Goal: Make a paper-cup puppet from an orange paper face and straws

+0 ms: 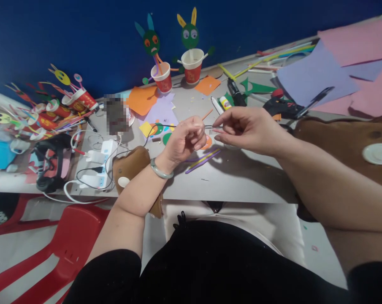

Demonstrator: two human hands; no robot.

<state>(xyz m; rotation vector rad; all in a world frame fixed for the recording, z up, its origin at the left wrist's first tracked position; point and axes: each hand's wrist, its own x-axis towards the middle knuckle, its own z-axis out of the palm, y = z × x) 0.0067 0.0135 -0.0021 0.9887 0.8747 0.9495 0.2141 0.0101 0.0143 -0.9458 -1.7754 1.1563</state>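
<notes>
My left hand [187, 137] is curled above the middle of the table, with a bangle on the wrist. Its fingers are pinched together, and what they hold is too small to make out. My right hand [249, 128] faces it from the right, thumb and forefinger nearly together at a thin pale strip. A dark cable [168, 126] runs behind the left hand and shows between the hands. Below them lie purple and yellow pipe cleaners [203, 161]. An orange paper circle [207, 142] is partly hidden by the left hand.
Two paper-cup figures [162, 78] [191, 66] stand at the back, more lie at the left. Near the right hand are a glue stick [225, 103] and black marker [236, 92]. Purple paper [317, 80] lies right; a power strip [107, 162] and brown cloth item [132, 166] lie left.
</notes>
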